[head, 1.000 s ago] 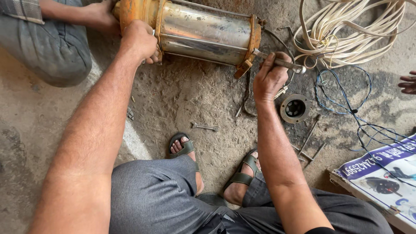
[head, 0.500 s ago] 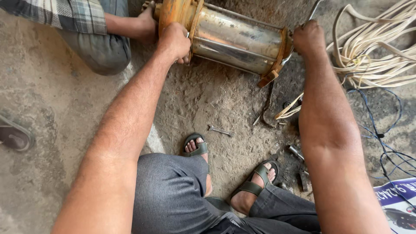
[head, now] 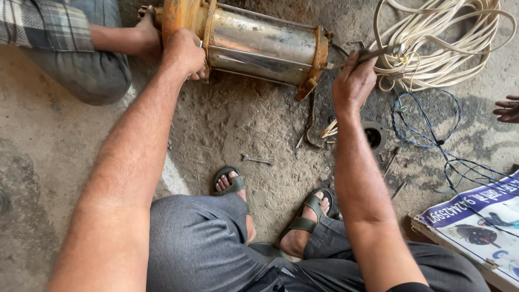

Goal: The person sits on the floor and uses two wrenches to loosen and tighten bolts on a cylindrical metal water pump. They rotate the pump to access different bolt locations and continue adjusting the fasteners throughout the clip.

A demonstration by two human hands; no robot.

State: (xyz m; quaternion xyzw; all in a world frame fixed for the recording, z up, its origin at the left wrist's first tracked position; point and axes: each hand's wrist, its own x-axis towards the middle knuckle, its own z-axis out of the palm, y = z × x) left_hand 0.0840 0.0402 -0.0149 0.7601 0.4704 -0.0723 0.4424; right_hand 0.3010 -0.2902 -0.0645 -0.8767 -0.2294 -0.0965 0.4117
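A steel cylinder motor (head: 259, 46) with rusty orange end caps lies on its side on the dirt floor. My left hand (head: 184, 51) presses on its left orange cap. My right hand (head: 354, 81) is closed on a thin metal tool (head: 373, 54) whose tip meets the motor's right end cap. Another person's hand (head: 143, 32) holds the motor's far left end.
A coil of cream cable (head: 438, 40) lies at upper right, with blue wires (head: 432, 130) below it. A small spanner (head: 258, 159) and a round metal ring (head: 374, 135) lie on the floor. A printed box (head: 476, 224) is at lower right. Someone's fingers (head: 508, 108) show at the right edge.
The view shifted, so the motor now sits more centred. My right hand dropped from the motor's right end cap and now holds the tool against it. My left hand stays on the orange cap.
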